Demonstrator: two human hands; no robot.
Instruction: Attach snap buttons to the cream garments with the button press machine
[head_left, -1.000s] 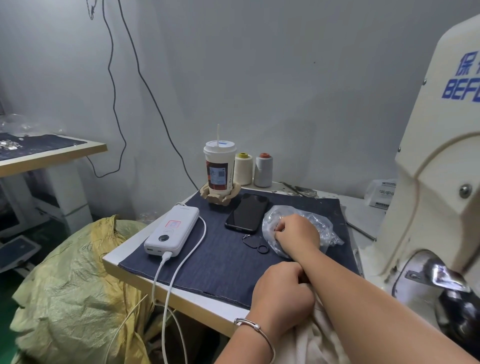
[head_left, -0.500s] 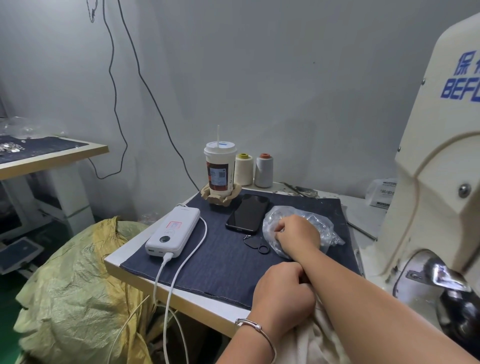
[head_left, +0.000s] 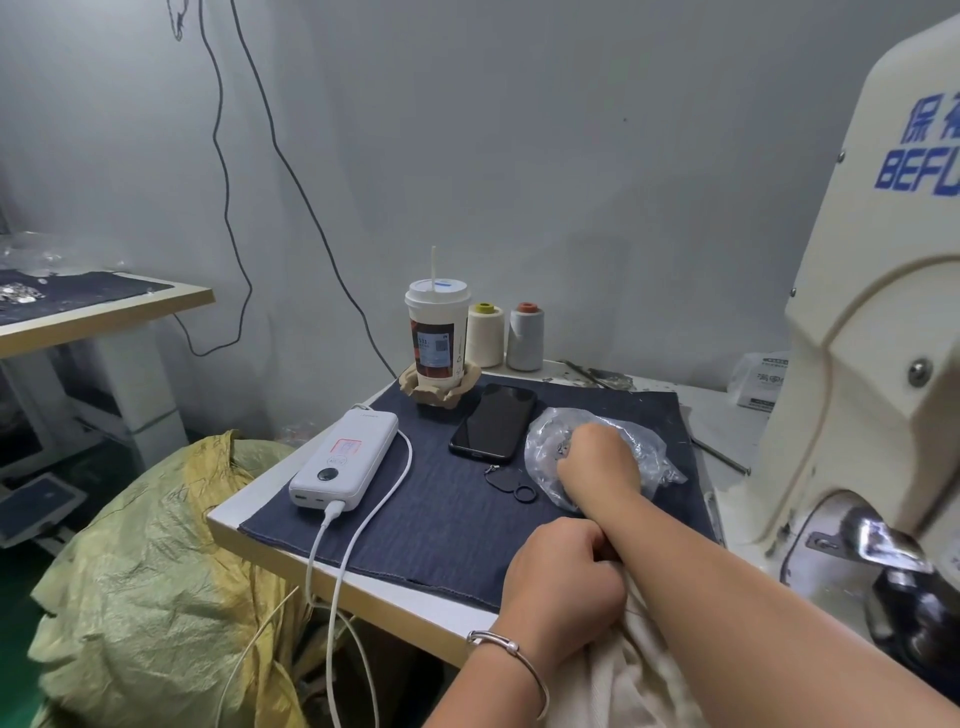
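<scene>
I see my right hand (head_left: 597, 460) reaching across into a crinkled clear plastic bag (head_left: 644, 457) on the right of the mat; the fingers are curled down into the bag, buried among small metal pieces I take to be snap buttons, but I cannot tell whether anything is pinched between them. My left hand (head_left: 563, 584), a thin silver bangle (head_left: 511, 652) on its wrist, is balled into a fist that grips a fold of the cream garment (head_left: 631, 670), a soft ribbed-looking cloth bunched at the near edge of the table (head_left: 363, 597).

The button press machine (head_left: 872, 364) fills the right side: a smooth cream-enamel body with blue lettering and a shiny curved metal guard low down.

A dark blue denim mat (head_left: 426, 499) with a frayed near edge covers the tabletop. On it lie one white rounded power bank (head_left: 345, 460) with a white cable (head_left: 332, 587) hanging off the near edge, one glossy black phone (head_left: 493, 422), one small black ring tab (head_left: 511, 482), and one paper drink cup (head_left: 437, 335) with a straw, seated in a moulded pulp holder. Behind it stand two thread cones (head_left: 506, 336), one yellow-capped, one orange-capped.

A crumpled yellow-green woven sack (head_left: 156, 571) slumps to the near left. A second table (head_left: 104, 317) stands far left.
</scene>
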